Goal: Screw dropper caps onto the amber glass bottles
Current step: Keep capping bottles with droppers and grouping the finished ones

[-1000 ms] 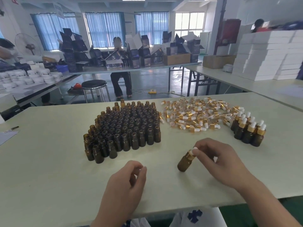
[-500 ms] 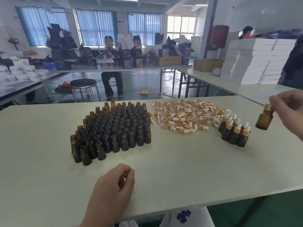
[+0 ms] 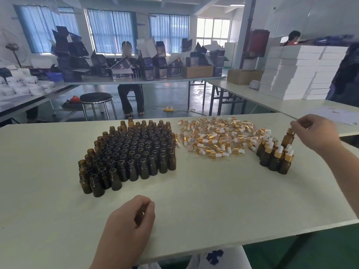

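Pale table [image 3: 213, 200]. At 6 o'clock, left hand [image 3: 128, 228] loosely curled, holding nothing. At 10, open amber bottles [image 3: 132, 152]; at 12, loose dropper caps [image 3: 215, 138]; beyond, stool [image 3: 96, 98] and stacked white boxes [image 3: 299, 72]. Lowered from mid-air since half a second back: capped bottle [image 3: 288, 139], amber, gold-collared, upright at 2 behind the capped group [image 3: 275, 158], cap pinched by right hand [image 3: 314, 133].

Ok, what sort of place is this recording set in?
Most likely a packing or assembly workshop: a block of uncapped amber bottles beside a heap of dropper caps on the work table, with stacked white boxes nearby.
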